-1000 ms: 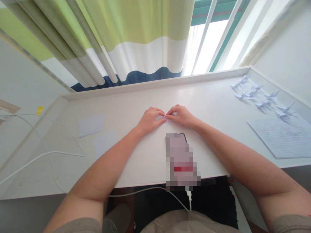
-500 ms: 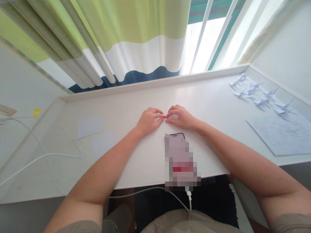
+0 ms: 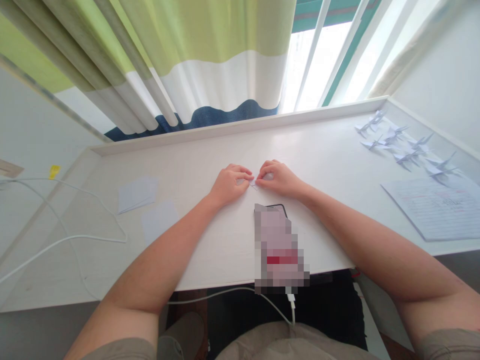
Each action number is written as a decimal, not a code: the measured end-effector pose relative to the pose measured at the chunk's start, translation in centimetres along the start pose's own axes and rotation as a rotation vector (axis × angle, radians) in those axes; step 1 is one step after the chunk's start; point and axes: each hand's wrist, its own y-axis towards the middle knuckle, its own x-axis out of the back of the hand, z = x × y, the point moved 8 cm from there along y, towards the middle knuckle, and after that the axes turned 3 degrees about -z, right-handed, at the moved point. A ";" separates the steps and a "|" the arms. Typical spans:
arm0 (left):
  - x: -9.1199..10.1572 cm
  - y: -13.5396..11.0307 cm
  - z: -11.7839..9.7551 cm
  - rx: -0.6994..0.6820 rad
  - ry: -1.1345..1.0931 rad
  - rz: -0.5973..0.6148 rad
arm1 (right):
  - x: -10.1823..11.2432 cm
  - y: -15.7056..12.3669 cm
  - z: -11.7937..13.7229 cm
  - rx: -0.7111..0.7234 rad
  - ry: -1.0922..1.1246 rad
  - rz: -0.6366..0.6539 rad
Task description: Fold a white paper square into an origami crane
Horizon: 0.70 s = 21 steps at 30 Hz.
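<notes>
White desk [image 3: 210,250], paper sheets [image 3: 137,194] left, phone [image 3: 279,235] at front edge, lined paper [image 3: 431,212] and paper cranes [image 3: 407,157] right

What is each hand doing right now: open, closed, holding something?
Left hand: closed, pinching the folded white paper.
Right hand: fingertips at that paper; whether gripping cannot be told.

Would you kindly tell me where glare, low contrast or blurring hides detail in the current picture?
In the head view, the window is washed out to white; also in the head view, soft glare lies on the table towards its far edge, the small paper between the hands blends into that white surface, and blocky pixelation hides the phone screen.
</notes>
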 end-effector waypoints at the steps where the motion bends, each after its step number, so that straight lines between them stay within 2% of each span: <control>1: 0.0 0.0 -0.1 -0.003 -0.006 0.000 | 0.0 0.0 0.0 -0.010 0.004 0.001; 21: 0.0 0.1 0.2 0.037 -0.072 -0.012 | 0.1 0.2 -0.1 -0.047 0.007 -0.028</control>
